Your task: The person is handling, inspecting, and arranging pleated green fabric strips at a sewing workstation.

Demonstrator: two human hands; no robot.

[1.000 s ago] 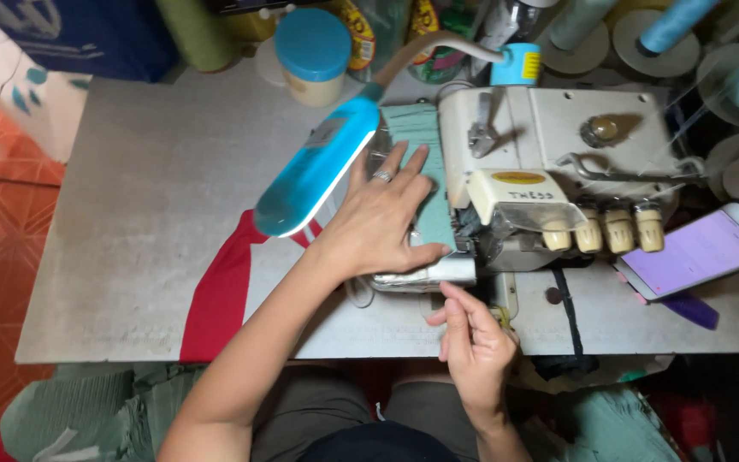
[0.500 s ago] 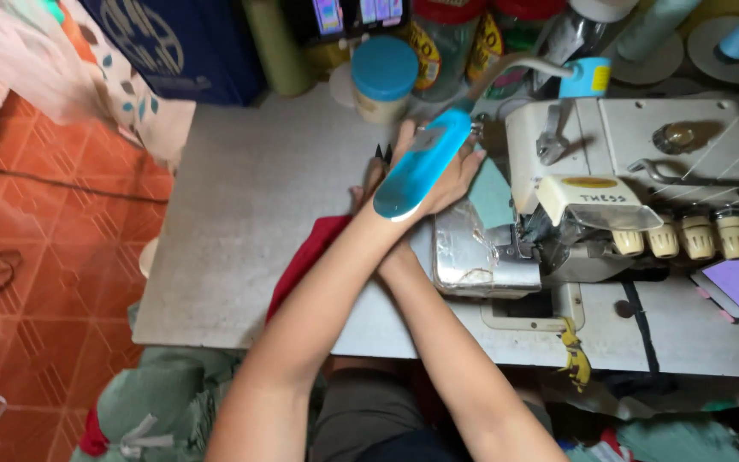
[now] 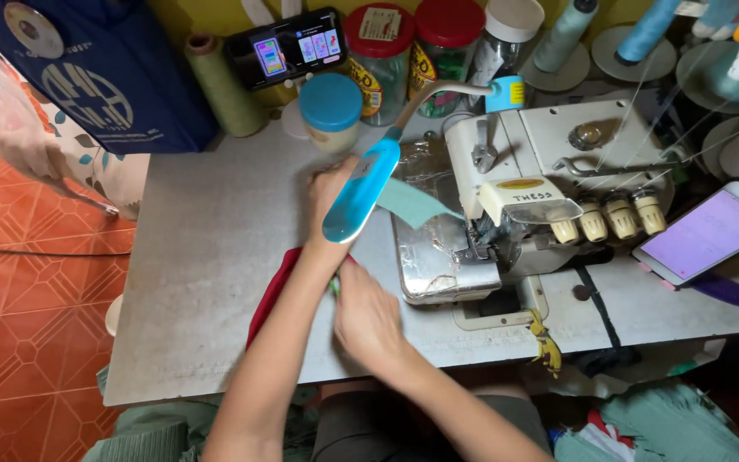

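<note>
My left hand [image 3: 328, 186] reaches across the grey table [image 3: 207, 257] and lies partly under the blue lamp head [image 3: 361, 192], so its fingers are hidden. A teal cloth piece [image 3: 414, 205] lies just right of it, running toward the needle area of the white overlock sewing machine [image 3: 540, 171]. My right hand [image 3: 369, 318] rests back-up on the table against my left forearm. Its fingers are curled on a small green thing [image 3: 334, 287] at the edge of a red cloth [image 3: 271, 293], which hangs over the table's front.
At the back stand a blue-lidded jar [image 3: 332, 109], two red-lidded jars [image 3: 380, 47], thread cones [image 3: 220, 81] and a phone with a lit screen [image 3: 288, 47]. Another lit phone [image 3: 705, 233] lies at the right. An orange tiled floor [image 3: 27, 299] is at the left.
My left hand has left the machine's needle area and moved left and back under the lamp. My right hand has come up from the table's front edge to my left wrist.
</note>
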